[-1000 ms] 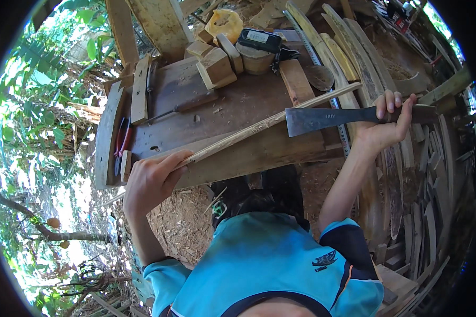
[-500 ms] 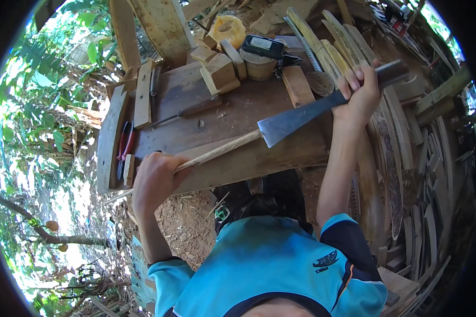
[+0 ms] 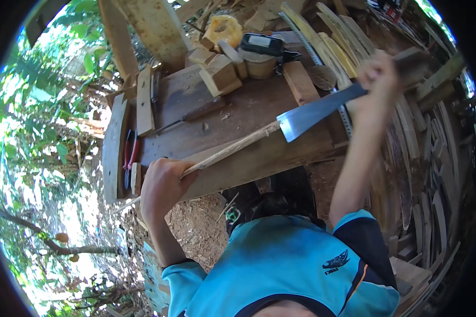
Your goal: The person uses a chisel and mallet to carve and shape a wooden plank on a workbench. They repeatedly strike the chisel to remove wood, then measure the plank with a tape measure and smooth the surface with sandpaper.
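My left hand (image 3: 164,185), low on the left of the bench, grips a thin pale wooden stick (image 3: 230,149) that slants up to the right over the bench edge. My right hand (image 3: 378,79), blurred by motion, is wrapped round the dark handle of a broad steel blade (image 3: 312,113). The blade's wide end lies at the stick's upper right end, covering or touching it. The stick and blade are above the brown wooden workbench (image 3: 227,119).
The bench holds wood blocks (image 3: 217,71), red-handled pliers (image 3: 132,156), a long-shafted tool (image 3: 195,112), a round container (image 3: 256,66) with a black case (image 3: 262,45) on it, and boards (image 3: 116,145). Long slats and a ruler crowd the right. Foliage (image 3: 53,95) fills the left.
The blade has swung down and left onto the stick's right end, then shifted slightly right. My left hand with the stick has moved a little right and down in the picture.
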A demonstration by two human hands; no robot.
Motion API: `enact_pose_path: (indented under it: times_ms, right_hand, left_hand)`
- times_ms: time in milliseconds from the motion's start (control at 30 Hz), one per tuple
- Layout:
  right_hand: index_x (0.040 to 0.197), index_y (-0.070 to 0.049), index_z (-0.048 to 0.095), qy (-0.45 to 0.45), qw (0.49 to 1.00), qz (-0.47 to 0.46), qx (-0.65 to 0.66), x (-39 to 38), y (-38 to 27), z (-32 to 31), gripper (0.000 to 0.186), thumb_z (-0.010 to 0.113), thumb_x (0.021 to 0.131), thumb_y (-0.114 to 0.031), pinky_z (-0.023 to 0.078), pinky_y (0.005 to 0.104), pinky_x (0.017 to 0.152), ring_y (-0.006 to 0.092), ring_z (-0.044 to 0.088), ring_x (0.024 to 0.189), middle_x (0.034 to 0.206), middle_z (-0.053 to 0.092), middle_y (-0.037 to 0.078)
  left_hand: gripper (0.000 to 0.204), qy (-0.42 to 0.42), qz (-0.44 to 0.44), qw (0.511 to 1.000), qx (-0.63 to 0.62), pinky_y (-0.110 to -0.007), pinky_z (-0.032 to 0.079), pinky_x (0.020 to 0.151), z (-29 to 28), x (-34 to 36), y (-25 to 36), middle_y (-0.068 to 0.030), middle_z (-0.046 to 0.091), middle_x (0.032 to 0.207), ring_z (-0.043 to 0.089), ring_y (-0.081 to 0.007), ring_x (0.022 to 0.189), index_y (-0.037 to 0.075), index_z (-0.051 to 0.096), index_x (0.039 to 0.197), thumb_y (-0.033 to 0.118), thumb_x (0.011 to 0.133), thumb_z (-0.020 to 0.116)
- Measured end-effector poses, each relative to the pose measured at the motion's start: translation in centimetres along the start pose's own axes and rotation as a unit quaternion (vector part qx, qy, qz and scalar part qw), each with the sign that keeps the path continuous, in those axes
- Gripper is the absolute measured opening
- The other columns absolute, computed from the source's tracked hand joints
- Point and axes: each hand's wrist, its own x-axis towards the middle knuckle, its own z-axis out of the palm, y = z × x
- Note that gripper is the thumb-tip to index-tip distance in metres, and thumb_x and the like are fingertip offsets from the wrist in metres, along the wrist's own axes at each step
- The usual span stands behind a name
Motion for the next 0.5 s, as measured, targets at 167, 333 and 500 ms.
enact_pose_path:
  times_ms: [167, 333, 500]
  right_hand:
    - [0.102, -0.010, 0.038, 0.026, 0.999, -0.014, -0.025, 1.6, -0.7, -1.4, 0.036, 0.057, 0.073, 0.001, 0.027, 0.0225, 0.037, 0.0077, 0.038, 0.046, 0.063, 0.040, 0.000]
    - [0.097, -0.009, 0.039, 0.083, 0.996, 0.022, 0.007, -2.0, 0.9, 0.5, 0.030, 0.054, 0.073, 0.002, 0.027, 0.0216, 0.036, 0.0080, 0.038, 0.045, 0.063, 0.041, 0.000]
    - [0.096, -0.008, 0.039, 0.091, 0.994, 0.022, -0.048, 1.4, -0.6, -2.7, 0.029, 0.056, 0.073, 0.000, 0.027, 0.0228, 0.034, 0.0077, 0.039, 0.043, 0.061, 0.041, 0.001]
  left_hand:
    - [0.016, 0.036, -0.005, 0.999, -0.033, -0.037, 0.046, 0.060, 0.4, -0.3, 0.0, -0.0160, 0.061, 0.068, 0.059, -0.0309, 0.063, 0.005, 0.068, 0.081, 0.011, 0.067, 0.067]
    - [0.015, 0.018, 0.002, 0.999, -0.035, -0.037, 0.046, 0.061, 0.3, 0.3, -0.2, -0.0160, 0.061, 0.068, 0.060, -0.0309, 0.063, 0.005, 0.068, 0.080, 0.010, 0.065, 0.067]
    - [0.013, 0.025, 0.009, 1.000, -0.015, -0.037, 0.046, 0.060, 0.3, -0.2, 0.1, -0.0154, 0.062, 0.068, 0.060, -0.0303, 0.062, 0.004, 0.068, 0.078, 0.010, 0.066, 0.067]
